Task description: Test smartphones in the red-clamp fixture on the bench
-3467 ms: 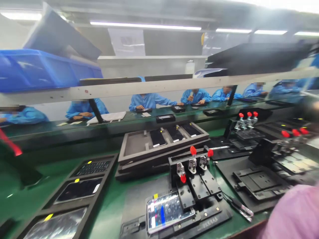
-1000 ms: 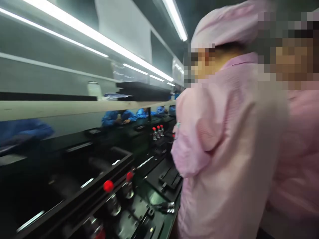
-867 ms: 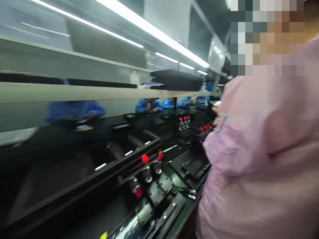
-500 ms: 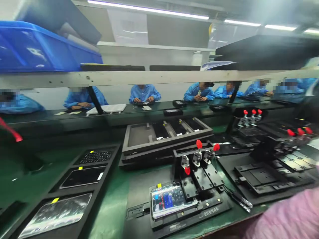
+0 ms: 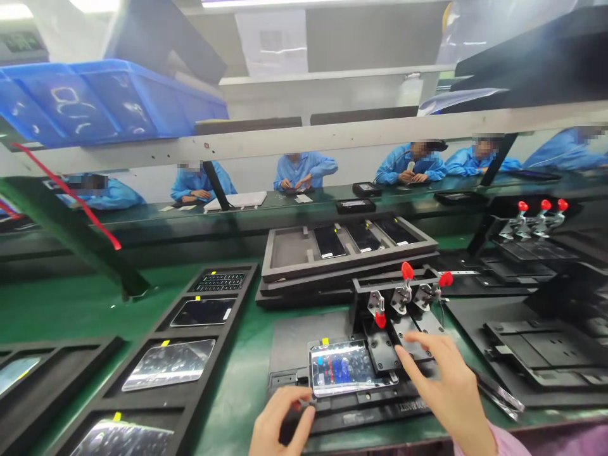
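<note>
A phone (image 5: 339, 367) with a lit screen, clear film and yellow tab lies flat in a black clamping fixture (image 5: 361, 418). The nearest red-handled toggle clamp (image 5: 377, 305) has its handle down, and its black plate covers the phone's right end. My left hand (image 5: 284, 423) is at the fixture's lower left corner, thumb and forefinger curved with a gap between them; whether it touches the fixture is unclear. Over the clamp plates hangs my right hand (image 5: 446, 380), fingers spread and holding nothing. Tweezers (image 5: 498, 394) lie just right of it.
Left of the fixture, a long black tray (image 5: 209, 364) holds several phones or screens. Behind stands a stacked grey foam tray (image 5: 285, 275) with three phones. Another fixture (image 5: 541, 354) is at right. A shelf beam (image 5: 266, 140) crosses above; co-workers in blue sit beyond.
Both my hands have come into view at the fixture; before, only a pink sleeve showed at right. The view has swung left, showing another tray. The phone and clamps look the same.
</note>
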